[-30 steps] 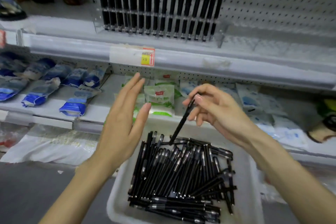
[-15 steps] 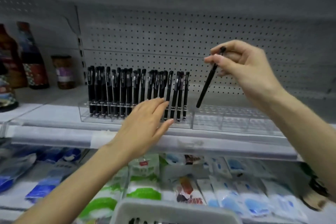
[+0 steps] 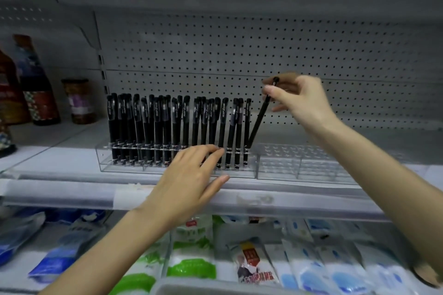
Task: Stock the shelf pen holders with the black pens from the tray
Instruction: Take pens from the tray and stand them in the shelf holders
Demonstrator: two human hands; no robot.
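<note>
above holder [image 3: 124, 168], right hand [image 3: 302, 100] pinches tilted pen [image 3: 259, 118]; left hand [image 3: 189, 181] flat against holder.

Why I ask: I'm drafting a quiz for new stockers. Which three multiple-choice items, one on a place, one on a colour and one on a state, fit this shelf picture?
1. Where is the lower tip of the held pen?
A. at the right end of the row in the clear holder
B. on the lower shelf
C. beside the bottles

2. What colour are the standing pens?
A. blue
B. red
C. black

3. How does the held pen stand?
A. upright
B. tilted, top to the right
C. lying flat

Key:
1 A: its tip meets the holder just past the last standing pen.
2 C: every barrel and cap is black.
3 B: the right hand pinches its top well to the right of its tip.
</note>
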